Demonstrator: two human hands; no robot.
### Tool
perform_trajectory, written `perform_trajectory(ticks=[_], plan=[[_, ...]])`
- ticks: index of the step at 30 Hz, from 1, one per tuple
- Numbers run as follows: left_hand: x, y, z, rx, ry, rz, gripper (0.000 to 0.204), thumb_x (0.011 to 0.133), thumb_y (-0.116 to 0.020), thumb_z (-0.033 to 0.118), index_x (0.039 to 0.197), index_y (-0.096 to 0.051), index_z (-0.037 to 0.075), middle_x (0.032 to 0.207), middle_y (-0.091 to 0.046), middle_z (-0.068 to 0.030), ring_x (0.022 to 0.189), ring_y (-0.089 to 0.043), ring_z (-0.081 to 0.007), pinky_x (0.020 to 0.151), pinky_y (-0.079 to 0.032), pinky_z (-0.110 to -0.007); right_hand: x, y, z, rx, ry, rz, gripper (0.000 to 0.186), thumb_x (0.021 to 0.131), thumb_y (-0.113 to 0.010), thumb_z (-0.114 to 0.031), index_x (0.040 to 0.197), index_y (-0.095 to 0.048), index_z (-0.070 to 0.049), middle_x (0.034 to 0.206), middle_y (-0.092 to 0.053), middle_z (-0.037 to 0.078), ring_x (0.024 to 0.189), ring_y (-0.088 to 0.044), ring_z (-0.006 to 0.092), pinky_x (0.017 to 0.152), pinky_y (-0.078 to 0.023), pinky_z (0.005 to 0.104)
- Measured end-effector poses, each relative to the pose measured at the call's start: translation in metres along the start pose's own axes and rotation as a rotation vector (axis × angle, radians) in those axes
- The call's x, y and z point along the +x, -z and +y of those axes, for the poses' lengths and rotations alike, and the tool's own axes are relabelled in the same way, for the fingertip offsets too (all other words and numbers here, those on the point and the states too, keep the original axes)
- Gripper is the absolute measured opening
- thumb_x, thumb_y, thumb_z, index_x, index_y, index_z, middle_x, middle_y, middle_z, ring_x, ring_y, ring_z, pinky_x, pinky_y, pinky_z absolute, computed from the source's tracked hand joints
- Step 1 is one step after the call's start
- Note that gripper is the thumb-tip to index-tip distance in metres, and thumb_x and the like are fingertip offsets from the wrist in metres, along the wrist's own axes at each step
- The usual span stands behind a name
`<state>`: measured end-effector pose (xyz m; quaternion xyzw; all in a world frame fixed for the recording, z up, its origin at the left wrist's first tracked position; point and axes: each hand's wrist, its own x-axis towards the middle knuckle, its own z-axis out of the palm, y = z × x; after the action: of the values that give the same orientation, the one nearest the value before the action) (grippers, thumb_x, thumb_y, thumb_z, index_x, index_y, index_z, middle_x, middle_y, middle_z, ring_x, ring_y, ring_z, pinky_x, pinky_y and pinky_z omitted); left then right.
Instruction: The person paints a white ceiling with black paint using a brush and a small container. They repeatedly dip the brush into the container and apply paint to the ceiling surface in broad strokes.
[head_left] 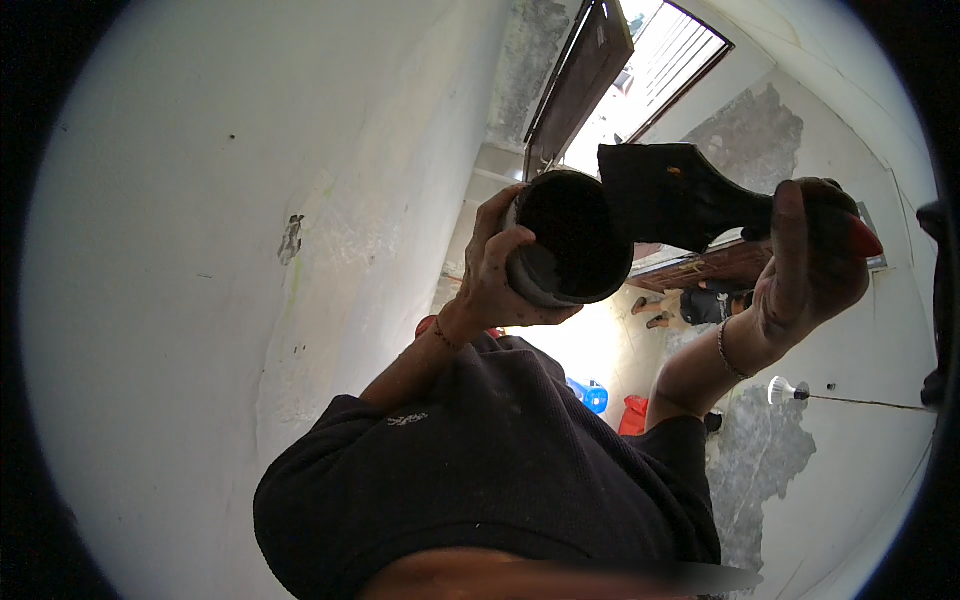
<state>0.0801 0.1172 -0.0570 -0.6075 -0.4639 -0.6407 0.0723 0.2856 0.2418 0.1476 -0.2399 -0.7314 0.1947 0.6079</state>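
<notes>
My left hand (490, 262) is wrapped round a cylindrical cup-like can (535, 280), tilted so that its round mouth shows. Its inside is very dark, so what it contains cannot be made out. In my right hand (805, 265), raised on the other side, is a wide flat paintbrush (650, 195) with a red-tipped handle. Against the bright doorway the brush shows almost black. Its broad end overlaps the right rim of the can in the view; whether they touch is unclear.
A pale wall (290, 200) with chipped spots rises at the left. Behind are a dark open door (580, 85) and a barred opening (680, 50). A light bulb (783, 391) hangs on a wire at the right. Another person (700, 306), a blue container (594, 396) and a red item (633, 415) appear farther off.
</notes>
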Motion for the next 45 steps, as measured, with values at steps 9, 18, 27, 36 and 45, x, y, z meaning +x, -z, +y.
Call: perform_trajectory(ticks=[9, 18, 27, 36, 45], plan=[[0.007, -0.007, -0.002, -0.025, -0.02, 0.034, 0.108, 0.056, -0.1, 0.043, 0.139, -0.033, 0.027, 0.146, -0.04, -0.0289, 0.133, -0.047, -0.0483, 0.102, -0.05, -0.055, -0.013, -0.014, -0.012, -0.027, -0.09, -0.174, 0.038, 0.07, -0.094, -0.014, 0.097, -0.071, 0.0, 0.085, -0.076, 0.008, 0.078, -0.075, 0.0181, 0.076, -0.061, 0.0309], [0.01, -0.008, -0.002, -0.045, -0.028, 0.005, 0.109, 0.056, -0.101, 0.038, 0.14, -0.032, 0.025, 0.147, -0.039, -0.0272, 0.136, -0.045, -0.045, 0.109, -0.046, -0.055, -0.031, -0.016, -0.002, -0.063, -0.028, -0.324, 0.014, 0.083, -0.084, -0.009, 0.088, -0.073, -0.001, 0.08, -0.075, 0.007, 0.073, -0.075, 0.0171, 0.066, -0.057, 0.0265], [0.009, -0.008, -0.006, -0.018, -0.018, -0.033, 0.107, 0.053, -0.1, 0.044, 0.137, -0.035, 0.03, 0.147, -0.036, -0.0286, 0.134, -0.046, -0.0496, 0.102, -0.052, -0.056, -0.042, -0.017, -0.003, -0.062, -0.137, -0.388, 0.012, 0.083, -0.083, -0.003, 0.089, -0.072, 0.001, 0.083, -0.075, 0.009, 0.072, -0.074, 0.0135, 0.065, -0.056, 0.0247], [0.011, -0.005, 0.0, -0.042, -0.002, -0.033, 0.107, 0.052, -0.101, 0.042, 0.136, -0.036, 0.031, 0.147, -0.038, -0.0285, 0.134, -0.047, -0.05, 0.102, -0.053, -0.055, -0.051, -0.021, -0.003, -0.035, -0.107, -0.366, 0.012, 0.087, -0.081, -0.006, 0.086, -0.071, 0.0, 0.077, -0.073, 0.007, 0.067, -0.072, 0.0123, 0.059, -0.054, 0.0235], [0.01, -0.004, -0.001, -0.04, -0.005, -0.041, 0.106, 0.052, -0.101, 0.042, 0.136, -0.037, 0.031, 0.146, -0.039, -0.0282, 0.134, -0.047, -0.0495, 0.101, -0.055, -0.054, -0.05, -0.02, -0.008, -0.029, -0.118, -0.364, 0.011, 0.087, -0.081, -0.005, 0.088, -0.071, 0.001, 0.074, -0.073, 0.008, 0.064, -0.071, 0.012, 0.059, -0.054, 0.0231]])
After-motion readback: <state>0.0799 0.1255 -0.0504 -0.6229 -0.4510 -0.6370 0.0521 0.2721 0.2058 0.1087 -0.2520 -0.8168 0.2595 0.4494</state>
